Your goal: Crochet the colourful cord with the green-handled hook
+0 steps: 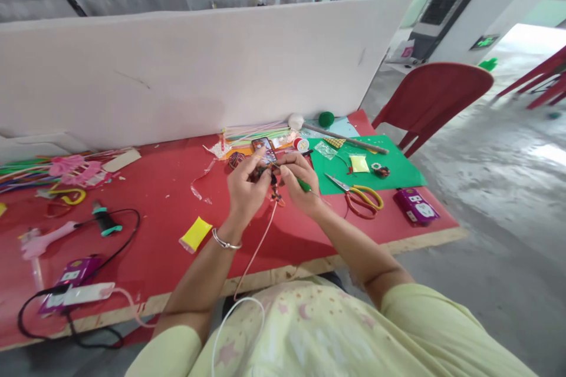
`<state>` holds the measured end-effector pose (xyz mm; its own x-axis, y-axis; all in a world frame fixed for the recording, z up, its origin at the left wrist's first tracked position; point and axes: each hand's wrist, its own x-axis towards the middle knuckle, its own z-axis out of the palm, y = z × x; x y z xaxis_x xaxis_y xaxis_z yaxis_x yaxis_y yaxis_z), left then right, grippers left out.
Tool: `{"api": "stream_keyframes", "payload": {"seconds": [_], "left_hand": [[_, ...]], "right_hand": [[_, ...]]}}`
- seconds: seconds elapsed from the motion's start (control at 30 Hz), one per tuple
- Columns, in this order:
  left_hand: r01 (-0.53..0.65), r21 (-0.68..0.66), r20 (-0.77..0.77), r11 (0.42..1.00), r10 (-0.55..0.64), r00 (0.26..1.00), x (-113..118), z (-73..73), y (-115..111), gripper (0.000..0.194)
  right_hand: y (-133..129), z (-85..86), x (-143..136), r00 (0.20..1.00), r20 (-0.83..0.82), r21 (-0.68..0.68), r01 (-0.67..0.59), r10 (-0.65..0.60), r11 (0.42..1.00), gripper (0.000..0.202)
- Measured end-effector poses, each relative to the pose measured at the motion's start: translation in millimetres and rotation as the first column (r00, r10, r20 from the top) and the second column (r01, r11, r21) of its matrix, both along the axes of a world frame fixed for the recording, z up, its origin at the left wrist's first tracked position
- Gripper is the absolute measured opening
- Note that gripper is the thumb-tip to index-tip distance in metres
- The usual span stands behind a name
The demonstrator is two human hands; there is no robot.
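Near the middle of the red table, my left hand [247, 186] is closed on a small dark piece of work [275, 184], whose details are too small to make out. Close on its right, my right hand [301, 181] is wrapped round a green-handled tool [304, 185] with a thin metal shaft directed at the dark piece. A phone [264, 150] with a lit screen lies just beyond my fingers. From below the dark piece a pink cord [260, 241] runs down toward the table's front edge. A ball of dark yarn [236, 159] sits beside my left fingertips.
Red-handled scissors [363, 199] lie partly on a green sheet [398, 172], near a purple box [415, 206]. Yellow packet [195, 234], glue gun [46, 240] and black cable [132, 232] are to the left. A white board [177, 76] stands behind; a red chair [435, 97] is at right.
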<state>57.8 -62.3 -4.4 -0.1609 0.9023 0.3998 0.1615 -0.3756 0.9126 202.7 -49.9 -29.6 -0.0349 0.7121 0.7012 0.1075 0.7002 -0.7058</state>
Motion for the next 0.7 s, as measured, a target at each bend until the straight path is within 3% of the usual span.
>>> {"api": "stream_keyframes", "payload": {"seconds": [0.07,0.13,0.17,0.23,0.27,0.3,0.33,0.43,0.7], "left_hand": [[-0.012,-0.021,0.077,1.000,0.013,0.997,3,-0.4,-2,0.050],[0.130,-0.145,0.281,0.981,-0.085,0.956,1,2.4,0,0.045],[0.260,-0.223,0.407,0.939,-0.153,0.901,-2,4.6,2,0.043],[0.543,-0.339,0.585,0.769,-0.280,0.761,-11,9.2,6,0.041],[0.624,-0.356,0.635,0.696,-0.310,0.708,-16,11.0,7,0.040],[0.653,-0.347,0.660,0.672,-0.319,0.680,-20,12.3,8,0.040],[0.661,-0.334,0.669,0.672,-0.325,0.668,-23,13.2,9,0.040],[0.603,-0.285,0.654,0.745,-0.309,0.691,-23,14.3,7,0.039],[0.464,-0.251,0.622,0.849,-0.225,0.750,-13,17.3,1,0.034]], "right_hand": [[1,-3.3,-2,0.994,-0.005,0.072,0.109,-0.109,0.991,0.034],[1,-6.4,-2,0.984,-0.018,0.124,0.180,-0.180,0.976,0.036],[2,-6.9,-1,0.985,-0.017,0.137,0.172,-0.171,0.975,0.038],[2,-5.0,5,0.998,0.014,0.134,0.064,-0.067,0.989,0.041],[2,-2.8,8,0.999,0.037,0.114,-0.013,0.009,0.993,0.041],[2,-0.2,12,0.995,0.050,0.084,-0.087,0.083,0.993,0.041],[3,2.4,16,0.989,0.047,0.050,-0.146,0.143,0.988,0.041],[3,7.3,23,0.975,-0.003,-0.052,-0.222,0.222,0.974,0.039],[0,1.4,25,0.982,0.012,-0.071,-0.187,0.188,0.980,0.039]]}}
